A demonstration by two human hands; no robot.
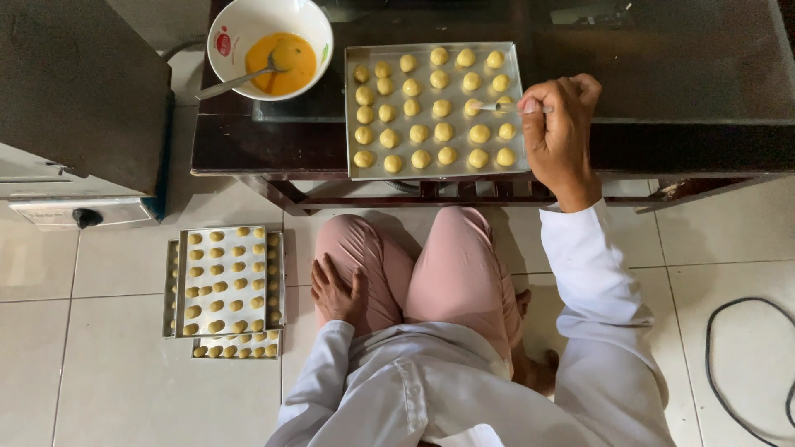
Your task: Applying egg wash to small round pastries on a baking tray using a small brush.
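Note:
A metal baking tray with several rows of small round dough balls lies on a low dark table. My right hand grips a thin brush whose tip touches a dough ball near the tray's right side. Flat on my left knee, over pink trousers, rests my left hand; it holds nothing and its fingers are apart. A white bowl of yellow egg wash with a spoon in it stands left of the tray.
On the tiled floor to my left sit stacked metal trays filled with dough balls. A dark oven box stands at the far left. A black cable loops on the floor at the right.

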